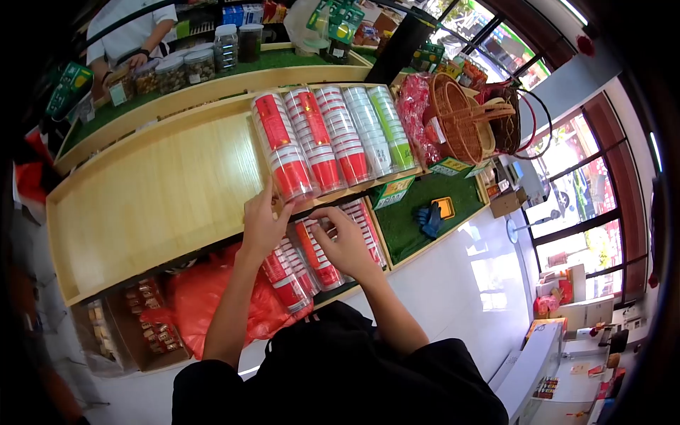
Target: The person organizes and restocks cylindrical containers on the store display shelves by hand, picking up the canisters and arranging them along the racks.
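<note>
My left hand (262, 225) is at the near end of the leftmost clear tube (292, 170), which is packed with red-and-white round pieces. Its index finger lies along the tube's left side and its thumb is by the end, fingers apart. Beside this tube lie more red-and-white tubes (324, 166), a pale tube (379, 152) and a green-and-white tube (401, 145). My right hand (346, 244) hovers by the shelf's front edge, fingers bent and apart, with nothing visible in it. Below it, similar tubes (289, 287) lie on the lower shelf, partly hidden by my hands.
A wooden display shelf (156, 191) extends left. Below are a red plastic bag (205, 297) and a cardboard box of small packs (152, 326). Wicker baskets (453, 117) stand right, above green matting (411, 241) with blue gloves (428, 219). Behind, a person (131, 35) stands near jars (198, 65).
</note>
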`<state>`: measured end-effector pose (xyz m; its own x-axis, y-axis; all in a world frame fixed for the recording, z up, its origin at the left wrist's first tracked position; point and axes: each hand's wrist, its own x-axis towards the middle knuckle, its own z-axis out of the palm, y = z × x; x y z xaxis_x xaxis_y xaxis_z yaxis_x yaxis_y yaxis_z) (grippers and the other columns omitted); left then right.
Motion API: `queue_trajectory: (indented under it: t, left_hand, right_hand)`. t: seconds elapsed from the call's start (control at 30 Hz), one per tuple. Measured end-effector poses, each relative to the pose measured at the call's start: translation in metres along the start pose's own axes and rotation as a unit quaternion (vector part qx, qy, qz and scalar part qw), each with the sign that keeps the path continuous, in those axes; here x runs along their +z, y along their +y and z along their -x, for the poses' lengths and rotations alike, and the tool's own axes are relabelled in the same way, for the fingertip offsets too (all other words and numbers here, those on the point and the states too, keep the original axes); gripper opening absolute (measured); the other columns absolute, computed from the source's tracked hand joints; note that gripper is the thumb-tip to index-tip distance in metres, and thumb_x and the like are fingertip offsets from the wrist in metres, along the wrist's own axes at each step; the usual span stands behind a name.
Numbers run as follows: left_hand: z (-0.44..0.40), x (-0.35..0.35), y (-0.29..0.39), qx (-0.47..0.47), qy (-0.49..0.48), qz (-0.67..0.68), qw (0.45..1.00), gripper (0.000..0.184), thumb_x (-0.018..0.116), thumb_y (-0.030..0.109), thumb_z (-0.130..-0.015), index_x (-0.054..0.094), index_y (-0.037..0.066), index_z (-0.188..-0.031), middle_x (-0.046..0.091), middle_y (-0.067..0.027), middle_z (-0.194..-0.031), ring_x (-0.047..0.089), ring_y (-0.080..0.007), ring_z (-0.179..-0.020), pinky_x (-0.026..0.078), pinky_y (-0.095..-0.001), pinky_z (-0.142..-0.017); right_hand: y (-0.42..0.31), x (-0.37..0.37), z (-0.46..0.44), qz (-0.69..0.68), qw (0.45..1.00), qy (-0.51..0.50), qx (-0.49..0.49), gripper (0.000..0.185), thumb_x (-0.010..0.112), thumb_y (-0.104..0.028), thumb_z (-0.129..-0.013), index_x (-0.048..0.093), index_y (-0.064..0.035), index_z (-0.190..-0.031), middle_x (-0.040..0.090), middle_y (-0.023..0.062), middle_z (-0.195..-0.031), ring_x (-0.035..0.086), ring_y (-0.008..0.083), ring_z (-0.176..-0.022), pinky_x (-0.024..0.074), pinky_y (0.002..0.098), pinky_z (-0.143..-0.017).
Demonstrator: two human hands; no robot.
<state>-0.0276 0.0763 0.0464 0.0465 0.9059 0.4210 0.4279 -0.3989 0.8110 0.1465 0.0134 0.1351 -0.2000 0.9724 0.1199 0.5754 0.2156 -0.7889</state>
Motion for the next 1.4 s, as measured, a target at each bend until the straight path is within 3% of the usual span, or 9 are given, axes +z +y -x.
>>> queue_trajectory:
  t: [0.2,0.27,0.37,0.57,1.0,1.1,1.2,1.3,1.4]
  left_hand:
    - [-0.001,0.001,-0.005,0.046,-0.013,-0.189,0.981,0.068,0.067,0.027,-0.083,0.039,-0.006,-0.136,0.062,-0.0156,-0.098,0.057,-0.0304,-0.093,0.039,-0.0415,-0.090]
    - [0.002,0.002,-0.001,0.038,-0.020,-0.211,0.976,0.069,0.068,0.025,-0.082,0.039,-0.004,-0.137,0.062,-0.0153,-0.097,0.057,-0.0298,-0.093,0.039,-0.0414,-0.089]
    - [0.002,0.005,-0.001,0.021,-0.018,-0.199,0.980,0.071,0.070,0.019,-0.079,0.038,-0.001,-0.138,0.062,-0.0135,-0.097,0.058,-0.0283,-0.092,0.040,-0.0404,-0.090]
    - [-0.001,0.014,0.018,-0.084,-0.028,-0.208,0.974,0.069,0.068,0.019,-0.078,0.038,-0.002,-0.136,0.064,-0.0140,-0.088,0.062,-0.0301,-0.082,0.048,-0.0407,-0.078]
    - [0.010,0.030,0.020,-0.107,-0.016,-0.247,0.963,0.070,0.063,0.019,-0.082,0.029,-0.001,-0.140,0.065,-0.0180,-0.082,0.061,-0.0340,-0.065,0.047,-0.0398,-0.059]
    - [0.021,0.037,0.036,-0.099,-0.052,-0.343,0.933,0.077,0.063,0.014,-0.080,0.023,-0.009,-0.141,0.059,-0.0247,-0.104,0.057,-0.0389,-0.095,0.044,-0.0446,-0.084]
    - [0.031,0.038,0.035,-0.056,-0.042,-0.371,0.926,0.079,0.063,0.014,-0.079,0.022,-0.009,-0.142,0.056,-0.0257,-0.109,0.052,-0.0417,-0.101,0.039,-0.0475,-0.093]
    - [0.027,0.035,0.050,-0.082,-0.064,-0.364,0.926,0.077,0.062,0.013,-0.079,0.023,-0.008,-0.142,0.056,-0.0259,-0.108,0.053,-0.0413,-0.100,0.041,-0.0465,-0.091]
    - [0.024,0.028,0.069,-0.126,-0.099,-0.355,0.921,0.078,0.062,0.012,-0.078,0.022,-0.006,-0.143,0.055,-0.0265,-0.113,0.052,-0.0409,-0.105,0.041,-0.0456,-0.093]
  right_hand:
    - [-0.091,-0.078,0.013,-0.130,0.949,-0.130,-0.254,0.036,0.066,-0.006,-0.082,0.057,-0.0015,-0.116,0.065,0.0140,-0.097,0.064,0.0198,-0.079,0.0516,0.0322,-0.070]
    - [-0.113,-0.104,0.019,-0.163,0.901,-0.124,-0.382,0.030,0.065,-0.009,-0.082,0.060,-0.0013,-0.110,0.065,0.0144,-0.090,0.063,0.0214,-0.072,0.0515,0.0327,-0.064]
    - [-0.123,-0.125,0.049,-0.174,0.874,-0.092,-0.445,0.027,0.065,-0.010,-0.081,0.061,-0.0010,-0.107,0.065,0.0144,-0.087,0.063,0.0217,-0.069,0.0506,0.0328,-0.062]
    - [-0.099,-0.172,0.073,-0.182,0.882,-0.061,-0.431,0.022,0.066,-0.012,-0.080,0.062,-0.0002,-0.099,0.064,0.0144,-0.081,0.061,0.0224,-0.064,0.0489,0.0330,-0.056]
    - [-0.025,-0.268,0.073,-0.201,0.889,-0.071,-0.406,0.017,0.066,-0.015,-0.078,0.065,0.0014,-0.082,0.062,0.0143,-0.069,0.058,0.0239,-0.052,0.0450,0.0335,-0.045]
    - [-0.014,-0.281,0.067,-0.206,0.884,-0.104,-0.406,0.017,0.066,-0.015,-0.077,0.065,0.0018,-0.078,0.062,0.0143,-0.066,0.058,0.0242,-0.049,0.0442,0.0336,-0.042]
    - [-0.002,-0.275,0.059,-0.238,0.872,-0.119,-0.411,0.019,0.066,-0.016,-0.076,0.066,0.0022,-0.074,0.062,0.0143,-0.063,0.057,0.0245,-0.047,0.0433,0.0337,-0.039]
    - [0.023,-0.231,0.048,-0.322,0.837,-0.090,-0.433,0.016,0.063,-0.011,-0.077,0.068,0.0033,-0.083,0.061,0.0118,-0.061,0.057,0.0209,-0.048,0.0431,0.0310,-0.041]
    - [0.053,-0.179,0.043,-0.334,0.878,-0.249,-0.234,0.043,0.054,0.000,-0.082,0.056,-0.0026,-0.125,0.060,0.0101,-0.068,0.056,0.0203,-0.053,0.0462,0.0303,-0.053]
